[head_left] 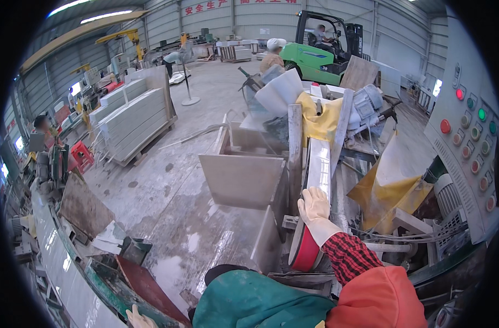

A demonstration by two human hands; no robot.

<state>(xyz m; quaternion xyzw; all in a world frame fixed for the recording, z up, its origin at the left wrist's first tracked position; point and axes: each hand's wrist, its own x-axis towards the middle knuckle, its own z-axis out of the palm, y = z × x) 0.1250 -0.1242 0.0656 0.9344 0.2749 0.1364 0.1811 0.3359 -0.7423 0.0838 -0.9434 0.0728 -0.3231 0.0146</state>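
My right hand [315,209], in a pale cream glove, lies flat on the near end of a long, glossy white stone strip [319,164]. The fingers point away from me and grip nothing. Below that hand is a belt roller [305,249] with a red side. The strip runs between upright boards toward a yellow cover sheet [319,117]. At the lower left edge, my left hand [140,318], also gloved, shows only in part. Its visible fingers are extended beside a reddish-brown board [151,292], and nothing shows in them.
A control panel [468,131] with lit buttons stands at the right. Left of the strip is a grey box-like trough [241,177]. Stacked pale slabs [134,123] stand farther left. A green forklift [320,54] with a driver and a person in a white cap [274,52] are beyond.
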